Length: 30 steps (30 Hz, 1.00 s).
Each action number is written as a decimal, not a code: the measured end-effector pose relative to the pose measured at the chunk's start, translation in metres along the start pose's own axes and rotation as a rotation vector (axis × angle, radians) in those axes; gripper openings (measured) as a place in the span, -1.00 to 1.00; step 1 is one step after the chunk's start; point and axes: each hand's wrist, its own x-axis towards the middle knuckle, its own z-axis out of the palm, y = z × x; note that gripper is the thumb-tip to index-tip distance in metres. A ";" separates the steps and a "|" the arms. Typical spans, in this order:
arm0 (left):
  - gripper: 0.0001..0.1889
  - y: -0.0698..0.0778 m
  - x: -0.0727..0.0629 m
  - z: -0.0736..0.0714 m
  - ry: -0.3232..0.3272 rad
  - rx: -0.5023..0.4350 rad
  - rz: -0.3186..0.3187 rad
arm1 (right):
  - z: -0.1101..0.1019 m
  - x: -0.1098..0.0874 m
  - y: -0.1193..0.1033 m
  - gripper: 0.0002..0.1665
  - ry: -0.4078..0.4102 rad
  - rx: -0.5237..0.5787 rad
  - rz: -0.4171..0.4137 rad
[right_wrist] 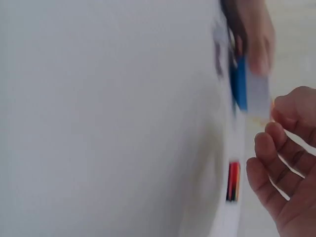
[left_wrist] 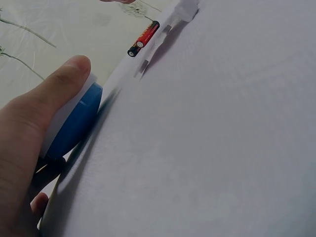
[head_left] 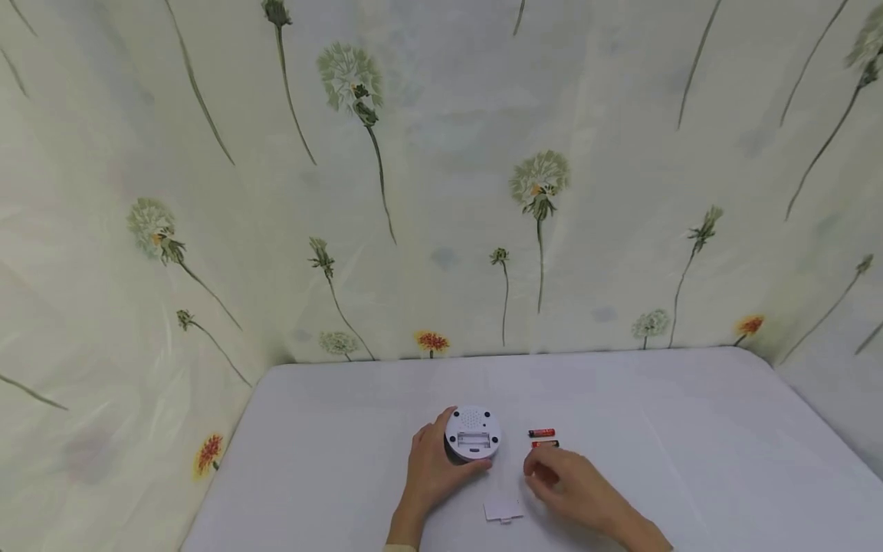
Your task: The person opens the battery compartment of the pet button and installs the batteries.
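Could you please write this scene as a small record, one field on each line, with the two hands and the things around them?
left hand: grips the device by its edge
device: round, white face with a slot, blue side
slot: uncovered, no battery seen inside
right hand: fingers loosely bent, nothing seen in them
batteries: two, red and black, side by side on the table, just beyond the right hand
cover: white, flat, on the table, nearer the camera than the device
backdrop: pale, printed with flowers

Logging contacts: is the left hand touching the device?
Touching: in the left wrist view, the left hand grips the device, thumb on its white part.
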 end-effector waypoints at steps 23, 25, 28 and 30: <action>0.10 0.003 0.002 -0.001 -0.031 -0.028 -0.045 | -0.024 0.006 0.075 -0.78 0.104 0.210 0.216; 0.11 0.003 0.001 0.000 -0.038 -0.027 -0.057 | -0.022 0.006 0.075 -0.79 0.112 0.192 0.220; 0.11 0.003 0.000 0.000 -0.032 -0.034 -0.075 | -0.019 0.006 0.076 -0.81 0.127 0.154 0.197; 0.10 0.003 -0.001 0.000 -0.026 -0.036 -0.083 | -0.017 0.006 0.076 -0.82 0.128 0.136 0.189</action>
